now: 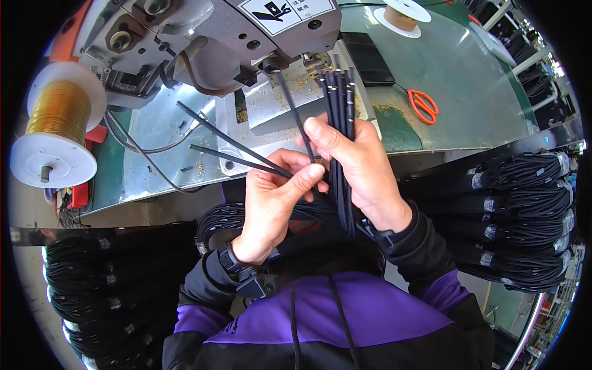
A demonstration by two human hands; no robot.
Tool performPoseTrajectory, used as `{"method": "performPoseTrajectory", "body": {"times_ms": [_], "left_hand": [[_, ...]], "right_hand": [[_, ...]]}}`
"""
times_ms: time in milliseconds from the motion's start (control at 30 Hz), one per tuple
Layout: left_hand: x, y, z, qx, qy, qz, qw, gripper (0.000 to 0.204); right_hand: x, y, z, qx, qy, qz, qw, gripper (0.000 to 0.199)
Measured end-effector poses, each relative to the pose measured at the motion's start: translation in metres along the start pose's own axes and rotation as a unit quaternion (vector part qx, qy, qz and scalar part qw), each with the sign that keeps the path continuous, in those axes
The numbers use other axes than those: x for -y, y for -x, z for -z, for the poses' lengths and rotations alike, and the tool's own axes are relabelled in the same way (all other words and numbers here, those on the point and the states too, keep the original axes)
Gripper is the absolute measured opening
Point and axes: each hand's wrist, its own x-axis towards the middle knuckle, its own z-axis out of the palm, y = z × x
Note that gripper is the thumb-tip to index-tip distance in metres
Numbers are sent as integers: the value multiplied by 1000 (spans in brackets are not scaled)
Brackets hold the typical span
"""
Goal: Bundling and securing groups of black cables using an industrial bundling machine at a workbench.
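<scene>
My right hand is wrapped round an upright bundle of black cords, whose cut ends point up toward the machine. Close beside it, my left hand pinches black cord between thumb and fingers. Two loose cord ends stick out leftward from the left hand. A single black cord rises from between both hands, its tip at the underside of the grey machine head. Behind the bundle, a metal block on the machine bed is scattered with yellowish bits. The lower cords run down into shadow and are partly hidden.
A spool of gold-coloured strip stands at the left. On the green table lie orange-handled scissors, a black phone-like slab and a white reel. Coiled black cord bundles hang at the right and left.
</scene>
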Motion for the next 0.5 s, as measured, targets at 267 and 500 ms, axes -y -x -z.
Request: {"method": "performPoseTrajectory", "body": {"times_ms": [267, 500], "left_hand": [[1, 3, 2, 32, 9, -13, 999, 13], [-9, 3, -7, -64, 116, -98, 986, 10]], "right_hand": [[1, 6, -2, 3, 4, 46, 999, 25], [10, -14, 0, -50, -118, -12, 992, 23]]}}
